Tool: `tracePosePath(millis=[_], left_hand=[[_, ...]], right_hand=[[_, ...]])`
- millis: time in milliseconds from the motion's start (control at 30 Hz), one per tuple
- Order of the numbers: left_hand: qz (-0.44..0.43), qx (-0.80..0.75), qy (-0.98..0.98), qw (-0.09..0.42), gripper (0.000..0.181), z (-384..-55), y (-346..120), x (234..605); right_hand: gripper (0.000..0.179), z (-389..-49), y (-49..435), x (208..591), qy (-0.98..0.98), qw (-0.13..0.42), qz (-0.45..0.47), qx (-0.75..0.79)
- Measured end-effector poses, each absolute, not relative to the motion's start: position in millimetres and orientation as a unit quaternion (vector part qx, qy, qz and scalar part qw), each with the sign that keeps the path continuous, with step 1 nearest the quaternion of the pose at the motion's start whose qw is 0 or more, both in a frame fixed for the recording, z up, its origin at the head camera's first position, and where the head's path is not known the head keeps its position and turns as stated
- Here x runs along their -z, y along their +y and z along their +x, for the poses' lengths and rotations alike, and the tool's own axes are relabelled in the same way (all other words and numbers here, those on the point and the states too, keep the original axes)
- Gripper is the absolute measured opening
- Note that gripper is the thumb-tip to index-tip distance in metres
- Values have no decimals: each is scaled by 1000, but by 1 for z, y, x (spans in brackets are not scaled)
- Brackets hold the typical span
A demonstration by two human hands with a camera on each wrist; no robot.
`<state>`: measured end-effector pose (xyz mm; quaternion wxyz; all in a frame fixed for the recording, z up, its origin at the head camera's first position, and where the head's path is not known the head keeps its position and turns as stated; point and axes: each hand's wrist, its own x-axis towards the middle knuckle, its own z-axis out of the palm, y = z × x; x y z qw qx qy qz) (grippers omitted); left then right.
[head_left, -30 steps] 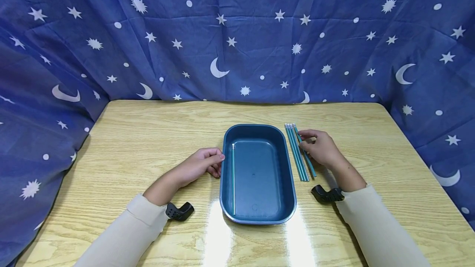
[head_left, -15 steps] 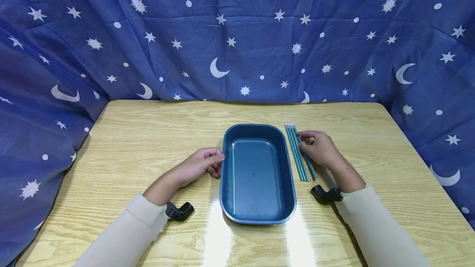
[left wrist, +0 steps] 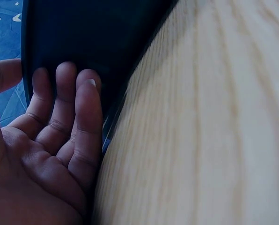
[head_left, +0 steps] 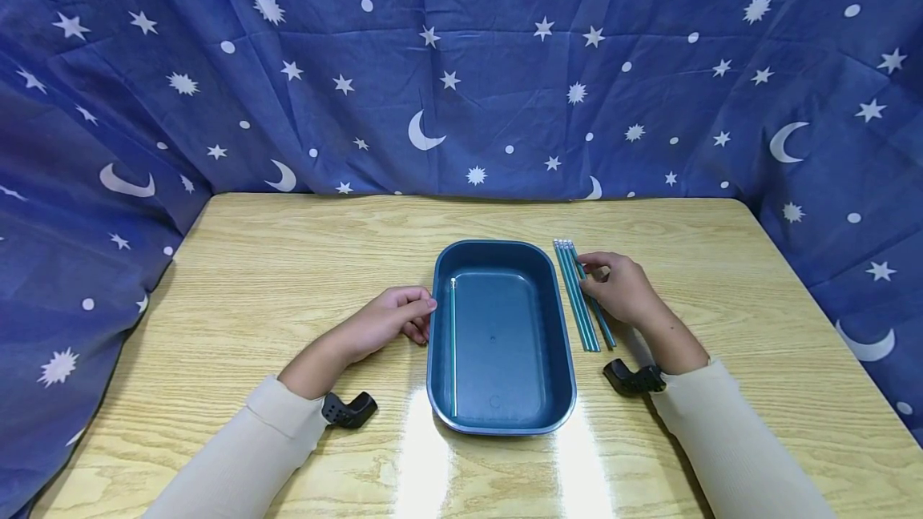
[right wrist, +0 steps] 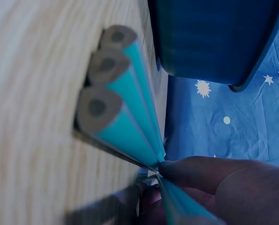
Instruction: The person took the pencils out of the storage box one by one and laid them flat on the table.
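Note:
In the head view a blue plastic bin [head_left: 505, 351] stands at the middle of the table, with one teal pencil [head_left: 453, 351] lying lengthwise along its left side. My left hand [head_left: 392, 317] holds the bin's left edge: the thumb is at the rim and the fingers [left wrist: 85, 112] lie against the outer wall. To the right of the bin, three teal pencils [right wrist: 125, 93] lie side by side. My right hand [head_left: 622, 288] pinches another teal pencil [head_left: 602, 323] beside them; its eraser end is close to theirs and its other end angles away right.
The wooden table [head_left: 310, 247] extends around the bin on all sides. A blue curtain [head_left: 505, 102] with white moons and stars hangs behind the table and along both sides. A black wrist camera [head_left: 349, 411] is worn on each wrist.
The right hand and its pencil have shifted very slightly left, toward the other pencils. The left hand and the bin stay where they were.

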<state>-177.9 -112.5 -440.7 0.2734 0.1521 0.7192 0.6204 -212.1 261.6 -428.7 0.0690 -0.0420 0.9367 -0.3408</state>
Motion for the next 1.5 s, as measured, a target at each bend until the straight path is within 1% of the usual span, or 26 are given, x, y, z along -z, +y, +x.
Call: tracePosePath(millis=[1500], left_hand=[[148,-618,722,274,27,-177,-112,437]], right_hand=[[42,-212,260,430,945,53,-43,321]])
